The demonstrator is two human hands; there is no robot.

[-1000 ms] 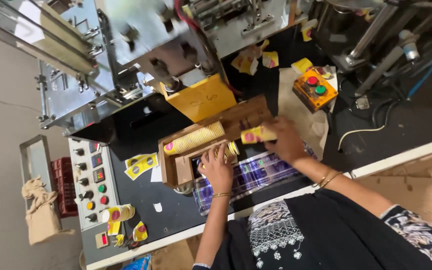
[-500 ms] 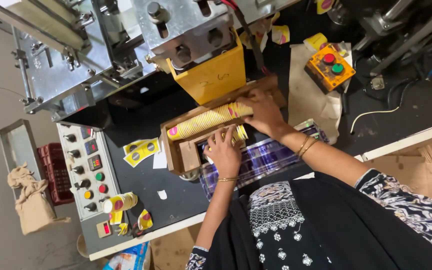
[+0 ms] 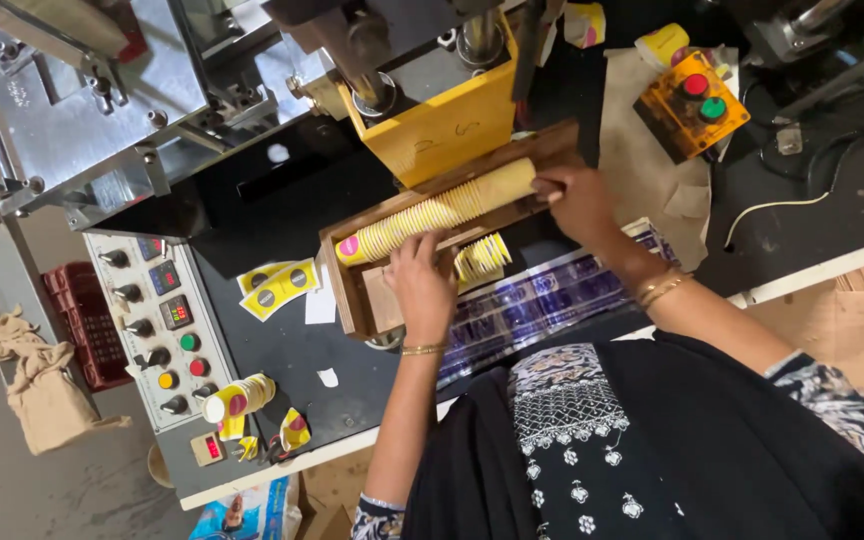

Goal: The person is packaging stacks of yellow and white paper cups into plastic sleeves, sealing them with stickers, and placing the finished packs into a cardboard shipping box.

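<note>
Bright even light, glare on steel machine panels, soft shadows, mild motion blur

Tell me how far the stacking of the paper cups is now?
Done: a long cup stack lies in the wooden tray. In hand: left hand and right hand grip it. Left: a shorter stack in the tray, and loose cups on the panel.
</note>
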